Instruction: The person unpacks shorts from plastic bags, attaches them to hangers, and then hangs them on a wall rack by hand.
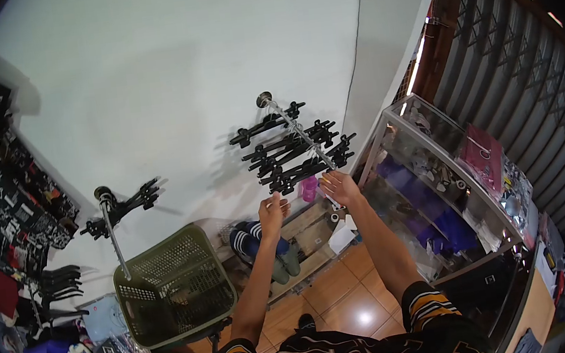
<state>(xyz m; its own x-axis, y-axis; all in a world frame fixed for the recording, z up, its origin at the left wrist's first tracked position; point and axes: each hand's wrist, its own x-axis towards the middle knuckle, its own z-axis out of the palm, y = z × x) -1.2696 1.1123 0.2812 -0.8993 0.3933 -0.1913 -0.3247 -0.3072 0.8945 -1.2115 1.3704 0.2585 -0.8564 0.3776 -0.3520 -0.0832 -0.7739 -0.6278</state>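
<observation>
Black clip hangers hang in a bunch from a metal rail that juts out of the white wall. My left hand is raised just below the left end of the nearest hangers, its fingers loosely bent and apart, with nothing seen in it. At the rail's front end is my right hand, palm turned up and fingers spread, close to the right ends of the hangers. Its fingertips partly overlap a pink object behind them.
A green plastic basket stands at the left, below a second rail with a few black hangers. On the right is a glass display case. Striped socks and white papers lie near a low wooden shelf above the tiled floor.
</observation>
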